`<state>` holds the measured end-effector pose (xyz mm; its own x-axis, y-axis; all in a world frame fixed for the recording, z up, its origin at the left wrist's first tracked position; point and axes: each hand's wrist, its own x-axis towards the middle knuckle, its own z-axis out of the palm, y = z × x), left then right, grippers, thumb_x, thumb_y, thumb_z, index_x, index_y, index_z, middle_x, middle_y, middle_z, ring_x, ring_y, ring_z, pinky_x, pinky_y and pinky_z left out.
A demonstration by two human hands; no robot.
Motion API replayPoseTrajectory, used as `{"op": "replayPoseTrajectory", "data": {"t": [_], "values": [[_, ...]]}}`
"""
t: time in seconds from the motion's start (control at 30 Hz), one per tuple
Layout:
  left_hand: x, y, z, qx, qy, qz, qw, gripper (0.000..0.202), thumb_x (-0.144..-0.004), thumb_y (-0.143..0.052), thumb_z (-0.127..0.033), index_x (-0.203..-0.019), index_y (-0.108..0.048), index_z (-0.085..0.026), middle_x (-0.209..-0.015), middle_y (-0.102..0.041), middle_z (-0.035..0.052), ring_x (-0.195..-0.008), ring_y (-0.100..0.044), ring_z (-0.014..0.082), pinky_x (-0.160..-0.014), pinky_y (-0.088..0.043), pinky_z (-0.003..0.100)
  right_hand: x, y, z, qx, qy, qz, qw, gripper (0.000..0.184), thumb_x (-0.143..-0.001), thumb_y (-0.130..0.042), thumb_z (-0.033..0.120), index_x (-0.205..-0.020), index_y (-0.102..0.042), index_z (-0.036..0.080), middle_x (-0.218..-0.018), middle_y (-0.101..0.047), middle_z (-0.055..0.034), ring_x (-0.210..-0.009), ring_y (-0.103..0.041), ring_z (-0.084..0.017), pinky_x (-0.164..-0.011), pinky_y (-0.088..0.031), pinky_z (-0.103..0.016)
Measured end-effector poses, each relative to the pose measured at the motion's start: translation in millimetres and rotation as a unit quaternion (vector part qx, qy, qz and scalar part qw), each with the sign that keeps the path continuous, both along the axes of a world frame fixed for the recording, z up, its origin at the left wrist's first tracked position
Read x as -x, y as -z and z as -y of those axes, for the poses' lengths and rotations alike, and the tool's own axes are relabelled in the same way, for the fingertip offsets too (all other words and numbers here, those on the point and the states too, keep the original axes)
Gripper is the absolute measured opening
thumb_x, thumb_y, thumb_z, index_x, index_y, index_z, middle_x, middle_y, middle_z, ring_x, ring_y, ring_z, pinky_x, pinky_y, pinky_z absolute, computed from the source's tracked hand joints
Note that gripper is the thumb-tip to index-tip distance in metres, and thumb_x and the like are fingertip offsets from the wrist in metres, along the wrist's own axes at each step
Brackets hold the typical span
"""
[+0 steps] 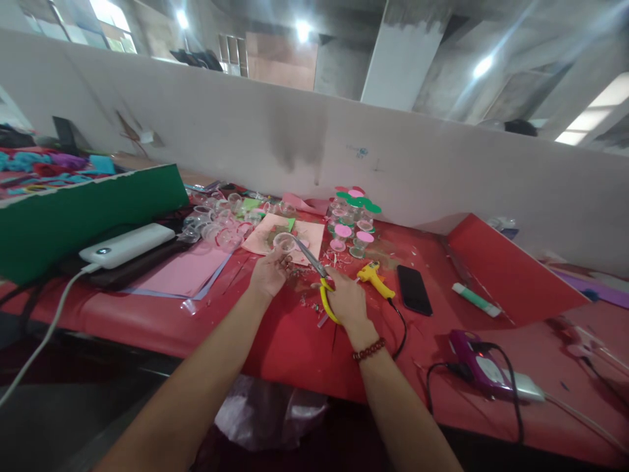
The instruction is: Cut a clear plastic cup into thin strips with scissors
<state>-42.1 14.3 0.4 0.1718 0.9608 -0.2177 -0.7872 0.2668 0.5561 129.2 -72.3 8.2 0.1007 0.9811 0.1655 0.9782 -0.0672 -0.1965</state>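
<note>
My left hand is closed around the lower side of a small clear plastic cup, held over a pale pink paper sheet. In my right hand is a pair of scissors with yellow handles. Their blades point up and left, and the tips come close to the cup's right rim; whether they touch I cannot tell. A bit of green paper shows just behind the cup. Small scraps lie on the red tabletop below my hands.
Clear cups are heaped at the left, near pink sheets and a white power bank. Stacked cups with pink and green discs stand behind. Rightward lie a yellow glue gun, a phone, a glue stick and a corded purple power strip.
</note>
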Motion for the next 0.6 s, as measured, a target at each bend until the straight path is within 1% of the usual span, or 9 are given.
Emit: {"op": "replayPoseTrajectory", "data": {"t": [0.2, 0.33, 0.43, 0.53, 0.6], "values": [[-0.7, -1.3, -0.8, 0.009, -0.004, 0.027, 1.000, 0.021, -0.082, -0.052, -0.012, -0.099, -0.065, -0.012, -0.064, -0.061, 0.0020, -0.054, -0.055, 0.0102, -0.057, -0.050, 0.023, 0.0, 1.9, 0.0, 0.010, -0.008, -0.014, 1.000, 0.045, -0.093, -0.047, 0.046, -0.136, -0.047, 0.031, -0.110, -0.069, -0.0068, -0.096, -0.066, -0.019, -0.076, -0.045, -0.026], [-2.0, -1.5, -1.9, 0.014, -0.015, 0.032, 0.999, 0.020, -0.085, -0.050, -0.014, -0.098, -0.065, -0.012, -0.061, -0.059, 0.0016, -0.052, -0.053, 0.0099, -0.056, -0.049, 0.023, -0.7, 4.4, -1.1, 0.004, -0.019, -0.036, 0.999, 0.049, -0.091, -0.049, 0.049, -0.136, -0.048, 0.030, -0.109, -0.070, -0.0076, -0.095, -0.066, -0.020, -0.077, -0.044, -0.025], [-2.4, -1.3, -2.2, 0.010, -0.022, 0.038, 0.999, 0.019, -0.085, -0.050, -0.015, -0.097, -0.065, -0.011, -0.061, -0.059, 0.0021, -0.051, -0.053, 0.0098, -0.056, -0.049, 0.023, -1.7, 4.3, -1.8, 0.001, -0.024, -0.042, 0.999, 0.047, -0.092, -0.047, 0.049, -0.135, -0.049, 0.030, -0.104, -0.071, -0.0074, -0.092, -0.067, -0.020, -0.074, -0.044, -0.024], [-2.6, 0.3, -2.9, -0.006, -0.019, 0.048, 0.999, 0.018, -0.086, -0.051, -0.018, -0.094, -0.064, -0.010, -0.066, -0.062, 0.0045, -0.051, -0.052, 0.0099, -0.055, -0.050, 0.024, -2.8, 3.6, -1.9, 0.007, -0.025, -0.050, 0.998, 0.044, -0.093, -0.046, 0.049, -0.133, -0.051, 0.031, -0.097, -0.073, -0.0060, -0.088, -0.067, -0.020, -0.069, -0.043, -0.024], [-2.6, 2.0, -3.5, -0.010, -0.010, 0.046, 0.999, 0.018, -0.086, -0.050, -0.020, -0.093, -0.064, -0.010, -0.071, -0.065, 0.0064, -0.051, -0.052, 0.0098, -0.055, -0.050, 0.025, -2.6, 2.8, -1.4, 0.005, -0.023, -0.052, 0.998, 0.043, -0.093, -0.046, 0.049, -0.132, -0.051, 0.031, -0.096, -0.072, -0.0047, -0.087, -0.067, -0.019, -0.068, -0.043, -0.024]]}}
